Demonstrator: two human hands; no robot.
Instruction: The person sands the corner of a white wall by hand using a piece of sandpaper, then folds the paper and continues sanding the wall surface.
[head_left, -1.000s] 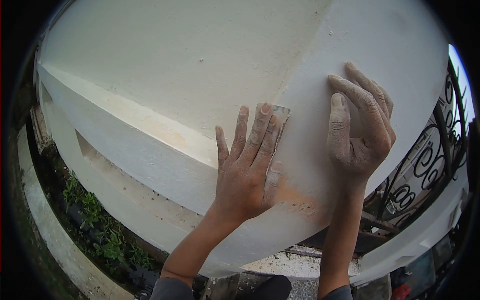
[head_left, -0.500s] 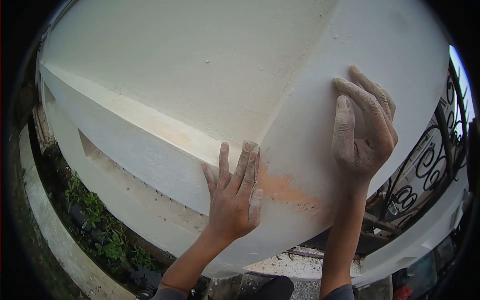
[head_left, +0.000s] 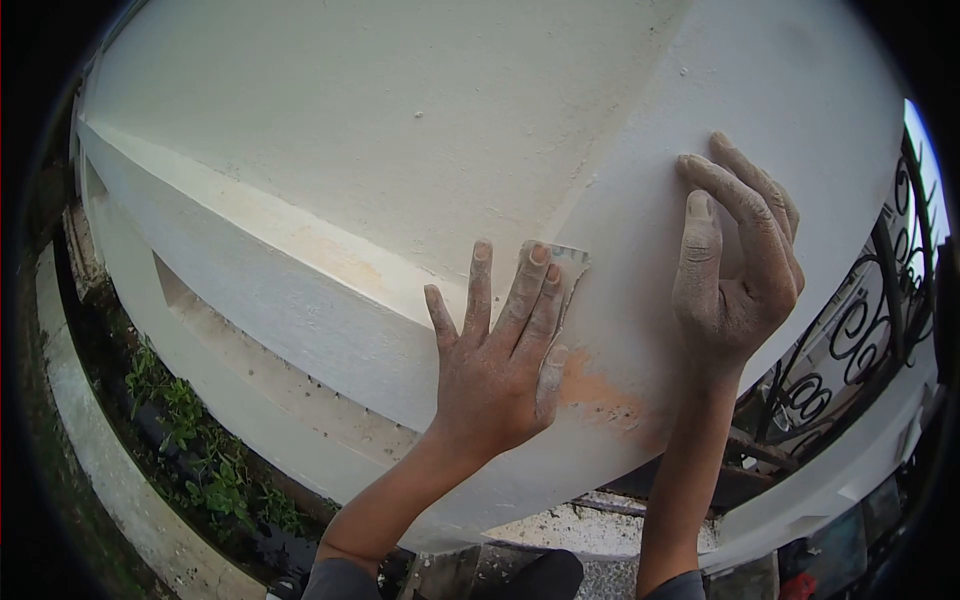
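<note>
My left hand lies against the corner of the white wall, dusty fingers stretched out. Beneath its fingertips it holds a small folded piece of sandpaper, flat on the wall. Print shows along the paper's upper edge; the rest is hidden by the fingers. Just right of that hand, an orange-brown patch of worn paint marks the wall's surface. My right hand, also coated in pale dust, leans on the right-hand wall face with curved fingers. Nothing shows in it, and its thumb stands apart.
A ledge runs along the wall to the left. Green plants grow in a dark channel below, bordered by a concrete kerb. Black scrolled ironwork stands on the right.
My left hand has slid up and to the right along the wall with the sandpaper, so more of the paper shows. My right hand stays in nearly the same place.
</note>
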